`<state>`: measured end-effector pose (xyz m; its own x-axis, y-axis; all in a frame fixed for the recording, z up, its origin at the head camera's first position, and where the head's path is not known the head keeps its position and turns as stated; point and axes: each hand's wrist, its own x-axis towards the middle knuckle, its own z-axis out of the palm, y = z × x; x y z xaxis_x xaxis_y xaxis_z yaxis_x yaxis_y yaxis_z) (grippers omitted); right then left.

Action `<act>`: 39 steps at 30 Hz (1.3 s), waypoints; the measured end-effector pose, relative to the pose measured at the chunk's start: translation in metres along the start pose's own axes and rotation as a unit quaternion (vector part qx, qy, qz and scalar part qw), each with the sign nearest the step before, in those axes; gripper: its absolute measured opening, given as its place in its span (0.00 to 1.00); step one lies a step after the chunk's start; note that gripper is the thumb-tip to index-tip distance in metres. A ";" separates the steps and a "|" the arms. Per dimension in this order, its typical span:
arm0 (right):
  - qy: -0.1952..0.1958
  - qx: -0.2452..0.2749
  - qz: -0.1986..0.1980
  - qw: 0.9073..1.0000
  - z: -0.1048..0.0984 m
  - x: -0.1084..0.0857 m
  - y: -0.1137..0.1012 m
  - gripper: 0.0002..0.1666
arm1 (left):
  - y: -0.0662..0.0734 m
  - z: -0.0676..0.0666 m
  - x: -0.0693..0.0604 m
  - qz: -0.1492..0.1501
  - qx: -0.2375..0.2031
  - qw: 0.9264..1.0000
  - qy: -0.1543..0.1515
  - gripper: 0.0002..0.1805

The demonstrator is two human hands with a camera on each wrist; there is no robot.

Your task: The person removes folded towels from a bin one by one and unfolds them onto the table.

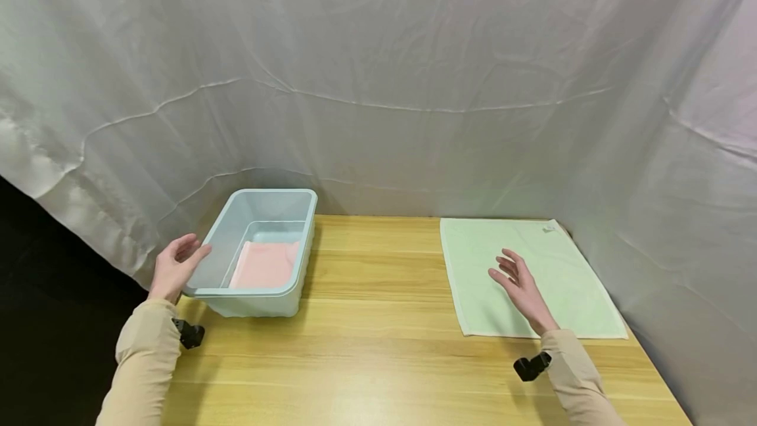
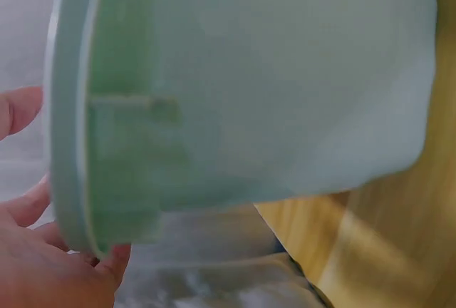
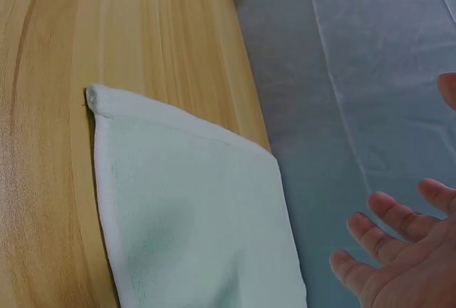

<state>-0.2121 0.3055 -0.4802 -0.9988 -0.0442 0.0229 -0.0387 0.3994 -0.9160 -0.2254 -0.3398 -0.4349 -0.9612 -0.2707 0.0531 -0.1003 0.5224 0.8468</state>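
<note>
My left hand [image 1: 173, 267] is at the left side of a pale blue-green plastic bin [image 1: 307, 232], its fingers loosely bent near the rim. Seen from the left wrist, the bin's rim [image 2: 68, 108] partly hides that hand [image 2: 53, 265]; firm contact cannot be made out. Inside the bin lies a folded pink cloth [image 1: 267, 264]. Over a light green towel [image 1: 473, 268], spread flat on the right, hovers my right hand [image 1: 523, 291] with relaxed, spread fingers and nothing held. The right wrist view has this hand [image 3: 413, 258] beside the towel's white hem [image 3: 178, 122].
The wooden table [image 1: 378, 347] carries both bin and towel. Grey-white curtains [image 1: 378, 84] hang close behind and along the right side. A dark area [image 1: 47, 321] lies beyond the table on the left. Small black cameras are strapped to both beige sleeves [image 1: 148, 354].
</note>
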 end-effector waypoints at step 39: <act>-0.009 0.006 0.000 1.000 0.004 -0.001 0.003 0.46 | -0.007 0.025 -0.004 0.042 -0.061 0.995 -0.069 0.27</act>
<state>-0.2109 0.3034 -0.4849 -0.9980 -0.0607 0.0150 -0.0375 0.3887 -0.9206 -0.2274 -0.3222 -0.4545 -0.9919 -0.1112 0.0608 0.0064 0.4351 0.9004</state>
